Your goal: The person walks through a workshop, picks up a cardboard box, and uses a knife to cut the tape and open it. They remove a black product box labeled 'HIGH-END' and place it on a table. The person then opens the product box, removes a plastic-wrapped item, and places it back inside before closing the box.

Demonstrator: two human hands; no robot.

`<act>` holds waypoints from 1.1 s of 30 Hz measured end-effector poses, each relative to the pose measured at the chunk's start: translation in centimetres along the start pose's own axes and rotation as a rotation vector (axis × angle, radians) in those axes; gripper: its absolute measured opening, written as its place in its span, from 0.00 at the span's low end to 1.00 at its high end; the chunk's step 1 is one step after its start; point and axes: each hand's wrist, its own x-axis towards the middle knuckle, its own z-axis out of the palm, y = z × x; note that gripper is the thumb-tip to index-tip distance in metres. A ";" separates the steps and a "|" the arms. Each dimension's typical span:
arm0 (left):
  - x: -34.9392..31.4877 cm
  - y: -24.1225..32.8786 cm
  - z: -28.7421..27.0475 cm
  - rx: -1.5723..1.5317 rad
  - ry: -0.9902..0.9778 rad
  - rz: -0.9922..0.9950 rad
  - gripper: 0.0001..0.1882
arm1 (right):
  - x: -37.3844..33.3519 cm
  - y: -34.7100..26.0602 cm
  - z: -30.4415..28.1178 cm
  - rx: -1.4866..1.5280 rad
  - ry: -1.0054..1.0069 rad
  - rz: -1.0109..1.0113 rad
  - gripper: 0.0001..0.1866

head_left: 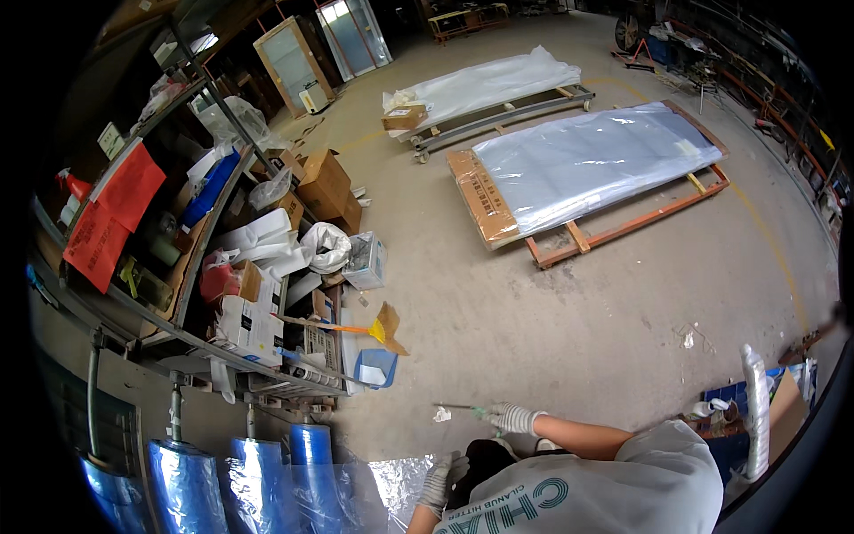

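My left hand point(439, 481), in a white and grey striped glove, is at the lower middle beside my dark trousers. Its fingers are closed at the edge of a sheet of clear plastic film point(400, 476), which stretches left toward the blue rolls; the exact grip is partly hidden. Farther forward and right, my right hand point(513, 417), gloved the same way, is closed around a thin tool point(459, 407) with a green handle. The tool's dark, narrow end points left above the floor; its exact kind is too small to make out.
Blue film rolls point(184, 485) stand at lower left. A crowded metal shelf point(200, 307), a broom point(378, 331) and a blue dustpan point(376, 367) are on the left. Ahead, wrapped panels point(605, 160) lie on an orange frame point(614, 233). A white wrapped roll point(754, 414) rises at right.
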 end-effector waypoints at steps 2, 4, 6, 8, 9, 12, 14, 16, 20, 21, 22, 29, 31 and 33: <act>3.5 2.6 -1.1 -0.273 0.003 0.109 0.31 | 4.8 -4.6 0.7 -0.206 -0.201 -0.274 0.18; 8.9 5.9 -2.0 -0.465 -0.043 0.137 0.32 | 10.7 -5.0 -0.1 -0.321 -0.308 -0.521 0.17; 14.9 9.4 -2.6 -0.548 -0.024 0.136 0.30 | 14.8 -9.2 -1.8 -0.541 -0.372 -0.292 0.17; 22.6 15.7 -2.8 -0.535 -0.033 0.033 0.23 | 20.5 -12.3 -5.5 -0.658 -0.491 -0.163 0.17; 26.2 18.3 -3.0 -0.548 -0.035 -0.056 0.19 | 22.3 -15.9 -7.9 -0.683 -0.469 -0.095 0.17; 36.7 27.5 -2.2 -0.461 -0.058 -0.171 0.11 | 27.9 -23.1 -14.7 -0.777 -0.204 -0.131 0.16; 43.6 35.1 -1.4 -0.387 -0.218 -0.151 0.10 | 33.7 -22.9 -19.5 -0.569 -0.134 -0.169 0.17; 48.6 42.5 0.2 -0.188 -0.165 -0.016 0.10 | 37.5 -29.1 -22.5 -0.365 -0.086 0.089 0.20; 59.6 53.5 3.5 0.059 -0.122 0.084 0.09 | 43.8 -36.2 -29.2 -0.034 0.144 0.117 0.22; 61.6 56.3 5.2 0.143 -0.106 0.100 0.09 | 46.7 -36.0 -32.1 -0.016 0.203 0.086 0.22; 63.1 59.1 6.6 0.365 -0.173 0.188 0.09 | 49.7 -34.5 -34.4 0.017 0.258 0.065 0.22; 73.4 74.3 8.5 0.769 -0.283 0.258 0.08 | 72.0 -46.0 -44.6 -0.238 0.020 -0.046 0.25; 76.7 77.3 8.1 0.643 -0.197 0.371 0.08 | 77.8 -51.2 -45.8 -0.252 -0.043 -0.022 0.25; 78.8 81.2 8.4 0.424 -0.039 0.382 0.07 | 83.9 -55.6 -47.9 -0.204 -0.200 0.067 0.24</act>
